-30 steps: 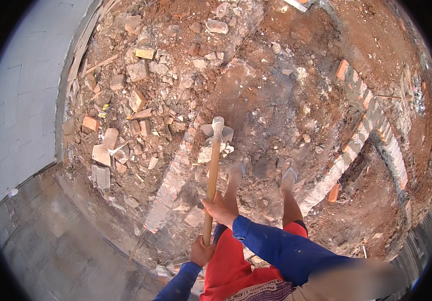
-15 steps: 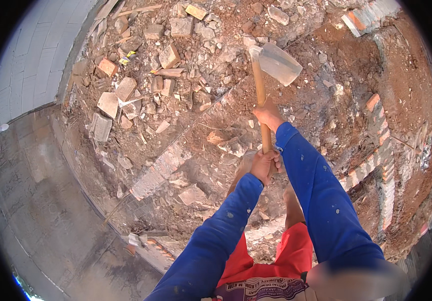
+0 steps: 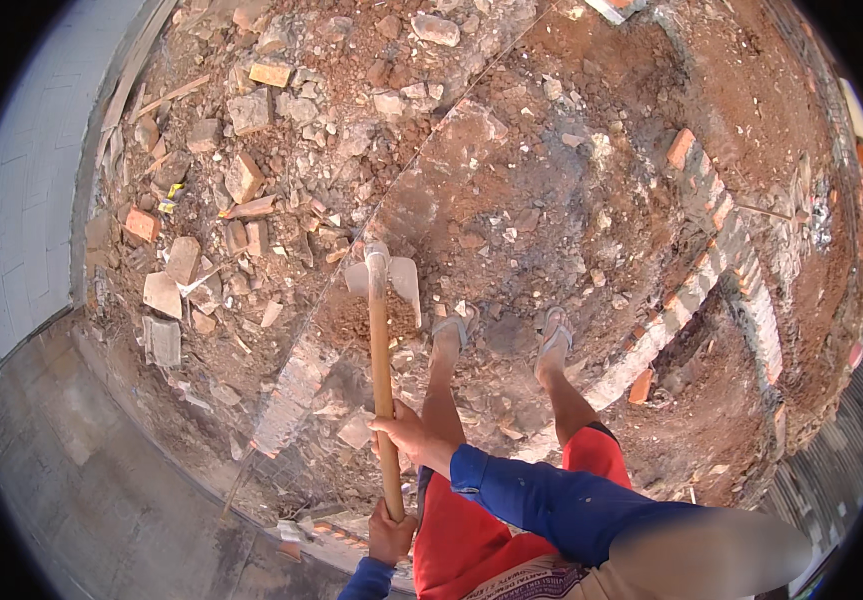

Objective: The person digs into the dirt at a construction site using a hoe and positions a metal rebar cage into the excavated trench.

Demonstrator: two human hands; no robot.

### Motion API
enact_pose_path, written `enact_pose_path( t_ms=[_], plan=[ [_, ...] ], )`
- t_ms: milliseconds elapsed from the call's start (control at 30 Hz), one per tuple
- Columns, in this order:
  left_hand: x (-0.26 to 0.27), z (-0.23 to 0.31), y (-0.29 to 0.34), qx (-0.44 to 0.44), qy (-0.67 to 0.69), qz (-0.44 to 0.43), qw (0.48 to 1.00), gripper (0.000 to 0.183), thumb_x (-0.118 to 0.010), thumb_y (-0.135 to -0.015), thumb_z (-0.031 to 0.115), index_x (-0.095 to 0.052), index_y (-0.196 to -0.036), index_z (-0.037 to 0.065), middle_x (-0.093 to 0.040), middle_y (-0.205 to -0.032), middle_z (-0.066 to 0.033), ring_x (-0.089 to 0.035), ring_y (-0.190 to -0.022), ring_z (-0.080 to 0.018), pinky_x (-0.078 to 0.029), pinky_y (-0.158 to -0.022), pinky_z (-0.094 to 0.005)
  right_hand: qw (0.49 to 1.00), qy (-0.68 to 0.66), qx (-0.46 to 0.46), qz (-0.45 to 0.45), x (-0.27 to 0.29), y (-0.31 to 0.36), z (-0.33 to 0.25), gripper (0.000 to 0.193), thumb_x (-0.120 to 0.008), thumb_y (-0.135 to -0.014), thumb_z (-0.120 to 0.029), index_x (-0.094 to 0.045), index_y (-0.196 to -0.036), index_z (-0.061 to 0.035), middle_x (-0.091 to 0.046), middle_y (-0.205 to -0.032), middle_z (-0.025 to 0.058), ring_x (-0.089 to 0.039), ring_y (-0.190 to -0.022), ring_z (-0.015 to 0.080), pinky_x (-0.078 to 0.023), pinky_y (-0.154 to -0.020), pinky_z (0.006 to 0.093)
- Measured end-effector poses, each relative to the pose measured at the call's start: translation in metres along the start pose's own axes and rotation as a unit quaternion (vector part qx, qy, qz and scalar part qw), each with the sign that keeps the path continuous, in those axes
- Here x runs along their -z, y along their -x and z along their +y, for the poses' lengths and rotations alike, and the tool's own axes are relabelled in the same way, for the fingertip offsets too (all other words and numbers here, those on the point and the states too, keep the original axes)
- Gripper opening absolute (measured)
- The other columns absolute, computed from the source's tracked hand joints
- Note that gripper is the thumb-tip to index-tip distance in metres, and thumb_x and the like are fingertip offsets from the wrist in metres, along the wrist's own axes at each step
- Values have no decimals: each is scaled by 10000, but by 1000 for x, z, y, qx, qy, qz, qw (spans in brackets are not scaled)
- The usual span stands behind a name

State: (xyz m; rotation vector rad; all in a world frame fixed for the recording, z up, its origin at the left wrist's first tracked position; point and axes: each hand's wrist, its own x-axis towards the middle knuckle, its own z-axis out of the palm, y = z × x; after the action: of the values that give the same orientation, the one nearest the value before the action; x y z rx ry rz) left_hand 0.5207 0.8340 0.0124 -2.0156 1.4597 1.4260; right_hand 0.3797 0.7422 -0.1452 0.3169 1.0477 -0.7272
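Note:
A hoe with a wooden handle (image 3: 379, 345) reaches away from me, left of my legs. Its broad metal blade (image 3: 406, 280) is down at the reddish soil, beside a line of old brickwork. My left hand (image 3: 391, 532) is wrapped round the near end of the handle. Farther up the handle, my right hand (image 3: 411, 432) closes round it as well. Just right of the blade is one of my sandalled feet (image 3: 451, 328); the other foot (image 3: 554, 335) stands farther right.
Broken bricks and rubble chunks (image 3: 241, 180) cover the left side. A low brick footing (image 3: 701, 275) runs across the right, meeting another stub of brickwork. A grey concrete floor (image 3: 81, 420) lies at lower left, with a grey block wall (image 3: 31, 200) beyond it.
The hoe has swung left and come nearer to me, its blade now down at the soil by my feet. Both hands moved left and lower with it. My view has shifted too.

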Motion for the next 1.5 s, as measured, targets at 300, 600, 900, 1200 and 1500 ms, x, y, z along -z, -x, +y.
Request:
enact_pose_path(
  t_ms=[300, 600, 900, 1200, 1500],
  plan=[
    [-138, 142, -70, -144, -46, -12, 988, 328, -727, -812, 226, -537, -970, 9, -649, -738, -259, -663, -699, -473, -526, -635, -533, 962, -59, 211, 163, 147, 95, -194, 243, -663, -937, -79, -467, -1080, -71, -551, -808, 36, -577, -607, 151, -484, -526, 315],
    [-294, 441, -278, -331, -67, 70, 939, 317, -716, -829, 189, -527, -1030, 33, -692, -875, -247, -680, -860, -474, -525, -778, -562, 786, 94, 512, 335, 328, 66, -473, 271, -522, -1072, -331, -442, -1087, -73, -513, -725, 38, -538, -520, 130, -478, -461, 295],
    [-314, 253, -145, -120, -110, -25, 986, 397, -719, -782, 215, -563, -1102, 40, -700, -845, -284, -693, -861, -489, -544, -787, -560, 896, 179, 237, 330, 341, 33, -256, 337, -560, -1044, -308, -420, -1191, -39, -572, -699, 82, -597, -520, 214, -479, -430, 383],
    [-321, 176, 67, -28, -37, 11, 999, 351, -757, -815, 286, -589, -977, 24, -683, -751, -256, -700, -723, -452, -562, -652, -518, 942, 191, 132, 244, 301, 172, -93, 429, -605, -1015, -381, -423, -1175, -27, -627, -737, 121, -664, -627, 243, -523, -567, 425],
    [-355, 414, -191, -362, 99, 124, 918, 237, -711, -816, 130, -585, -987, 23, -660, -770, -253, -680, -764, -456, -524, -656, -488, 716, 196, 590, 316, 333, 158, -412, 274, -587, -1052, -274, -422, -1093, -58, -515, -743, 12, -515, -504, 94, -451, -449, 284]
  ],
)
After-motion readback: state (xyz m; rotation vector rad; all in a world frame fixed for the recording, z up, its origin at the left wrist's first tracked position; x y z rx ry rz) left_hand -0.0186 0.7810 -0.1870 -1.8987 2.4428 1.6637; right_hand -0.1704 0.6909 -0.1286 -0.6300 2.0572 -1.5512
